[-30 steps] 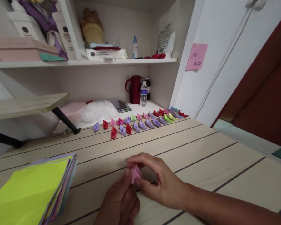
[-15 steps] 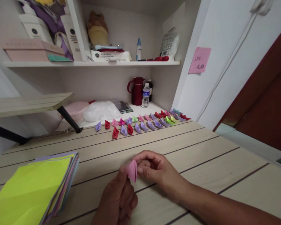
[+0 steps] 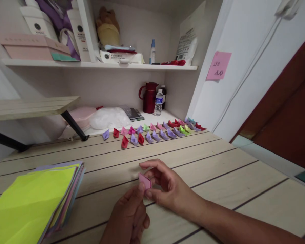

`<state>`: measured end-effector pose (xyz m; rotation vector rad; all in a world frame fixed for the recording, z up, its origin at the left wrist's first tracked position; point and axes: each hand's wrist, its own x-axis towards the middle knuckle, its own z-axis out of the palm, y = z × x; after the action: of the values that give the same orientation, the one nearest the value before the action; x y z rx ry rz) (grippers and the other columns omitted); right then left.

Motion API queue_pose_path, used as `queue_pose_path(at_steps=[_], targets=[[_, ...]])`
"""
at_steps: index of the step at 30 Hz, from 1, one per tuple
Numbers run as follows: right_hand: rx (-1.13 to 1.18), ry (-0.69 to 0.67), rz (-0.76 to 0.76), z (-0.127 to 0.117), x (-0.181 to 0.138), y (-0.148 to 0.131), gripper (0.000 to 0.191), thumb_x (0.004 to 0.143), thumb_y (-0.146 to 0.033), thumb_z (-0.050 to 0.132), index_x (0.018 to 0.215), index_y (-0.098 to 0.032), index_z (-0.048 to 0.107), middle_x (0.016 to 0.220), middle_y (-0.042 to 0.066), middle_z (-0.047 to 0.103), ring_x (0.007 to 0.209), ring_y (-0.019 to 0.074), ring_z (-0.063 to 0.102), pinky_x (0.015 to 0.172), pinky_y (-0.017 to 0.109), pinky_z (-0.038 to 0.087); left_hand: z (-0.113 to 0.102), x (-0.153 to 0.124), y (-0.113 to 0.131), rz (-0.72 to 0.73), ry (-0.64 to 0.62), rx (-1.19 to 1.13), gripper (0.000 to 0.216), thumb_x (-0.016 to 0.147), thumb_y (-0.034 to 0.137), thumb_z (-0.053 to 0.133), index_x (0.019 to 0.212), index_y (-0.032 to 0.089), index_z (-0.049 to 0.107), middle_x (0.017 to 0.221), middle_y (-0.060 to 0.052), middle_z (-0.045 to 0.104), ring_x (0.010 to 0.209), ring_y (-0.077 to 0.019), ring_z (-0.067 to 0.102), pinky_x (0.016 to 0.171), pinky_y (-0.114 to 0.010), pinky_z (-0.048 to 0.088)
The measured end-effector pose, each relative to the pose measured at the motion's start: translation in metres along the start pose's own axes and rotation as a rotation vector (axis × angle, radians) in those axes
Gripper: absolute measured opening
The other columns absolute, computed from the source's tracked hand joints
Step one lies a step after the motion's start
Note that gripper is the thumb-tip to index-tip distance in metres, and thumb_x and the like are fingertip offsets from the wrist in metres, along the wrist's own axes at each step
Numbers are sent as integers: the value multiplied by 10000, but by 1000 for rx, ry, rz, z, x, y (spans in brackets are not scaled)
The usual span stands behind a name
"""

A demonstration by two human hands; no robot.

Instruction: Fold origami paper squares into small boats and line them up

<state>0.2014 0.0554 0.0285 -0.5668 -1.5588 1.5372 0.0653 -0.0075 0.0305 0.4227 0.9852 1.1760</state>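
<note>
A small piece of folded pink paper [image 3: 145, 181] is held above the table, flattened into a compact angular shape. My left hand [image 3: 130, 211] pinches its lower left part, thumb on top and the other fingers curled beneath. On the other side, my right hand [image 3: 169, 184] has its thumb at the paper's lower right edge and some fingertips behind it. The right index finger is lifted and stretched out past the paper's top. Beyond the hands, several small folded paper boats [image 3: 148, 137] in purple, red, pink and green stand in two rows along the table's back.
A stack of coloured paper [image 3: 38, 200], yellow on top, lies at the left. Behind the boats are a white plastic bag [image 3: 109, 118], a red jug [image 3: 149, 97] and a water bottle [image 3: 158, 102]. A small raised wooden stand [image 3: 33, 106] is at the back left.
The pink paper has turned from a pointed shape seen nearly edge-on to a flatter face. My right index finger has lifted off it, and the right hand has opened somewhat.
</note>
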Motion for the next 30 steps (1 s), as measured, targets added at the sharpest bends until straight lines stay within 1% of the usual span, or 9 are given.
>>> queue_pose_path(at_steps=[4, 8, 12, 20, 22, 25, 27, 28, 30], targets=[[-99, -2, -76, 0, -1, -5, 484, 761, -67, 705, 1183, -296, 644, 1172, 34, 501, 960, 146, 552, 821, 287, 474, 1, -1, 3, -41, -19, -45, 452, 590, 518, 870, 574, 195, 554, 337, 154, 255, 357, -10, 104, 431, -180, 296], [-75, -22, -85, -1, -2, -7, 458, 766, -88, 724, 1171, -291, 659, 1117, 29, 501, 874, 131, 562, 757, 276, 487, 0, 4, 3, -49, -46, -55, 463, 520, 531, 898, 592, 188, 595, 312, 159, 238, 338, -5, 88, 412, -181, 285], [-67, -27, -89, -2, -1, -5, 421, 785, -96, 711, 1160, -282, 666, 1101, 31, 506, 845, 125, 567, 731, 272, 490, -1, 5, 2, -27, -56, -72, 462, 535, 535, 890, 574, 190, 586, 305, 157, 234, 325, -4, 86, 401, -182, 277], [-135, 7, -58, -3, -1, -6, 374, 783, -147, 736, 1132, -270, 681, 1109, 30, 505, 756, 97, 548, 698, 268, 488, 1, -2, 4, -6, 22, -63, 424, 564, 483, 895, 579, 179, 600, 332, 150, 276, 345, -3, 138, 432, -179, 317], [-148, 3, -40, -4, 0, -7, 341, 781, -191, 762, 1107, -264, 692, 1091, 28, 516, 750, 100, 547, 699, 274, 491, 3, -2, 4, 13, 101, -79, 403, 525, 457, 920, 627, 170, 655, 381, 121, 409, 368, -5, 294, 484, -173, 383], [-108, -10, -16, -5, 2, -5, 447, 728, -252, 834, 1144, -270, 673, 1044, 13, 524, 737, 103, 558, 711, 284, 508, 6, -4, 6, 77, 165, -151, 392, 463, 370, 955, 712, 163, 734, 660, 19, 693, 626, -73, 596, 669, -199, 501], [-58, -23, 15, -6, 3, -2, 622, 688, -267, 870, 1250, -285, 605, 1019, 1, 539, 724, 101, 567, 706, 282, 520, 8, -5, 8, 111, 148, -172, 344, 494, 339, 944, 727, 168, 756, 787, -22, 746, 749, -119, 645, 744, -232, 524], [-51, -29, 33, -6, 3, -1, 642, 688, -277, 873, 1266, -278, 591, 990, -4, 552, 716, 102, 566, 693, 276, 520, 9, -6, 8, 118, 137, -169, 319, 513, 331, 936, 726, 171, 761, 790, -24, 747, 757, -125, 644, 750, -237, 524], [-100, -35, 46, -6, 3, -1, 511, 717, -304, 855, 1182, -246, 651, 920, -6, 564, 700, 107, 554, 662, 266, 513, 9, -7, 9, 129, 121, -148, 291, 548, 327, 918, 747, 176, 768, 792, -26, 745, 773, -131, 640, 757, -237, 517]])
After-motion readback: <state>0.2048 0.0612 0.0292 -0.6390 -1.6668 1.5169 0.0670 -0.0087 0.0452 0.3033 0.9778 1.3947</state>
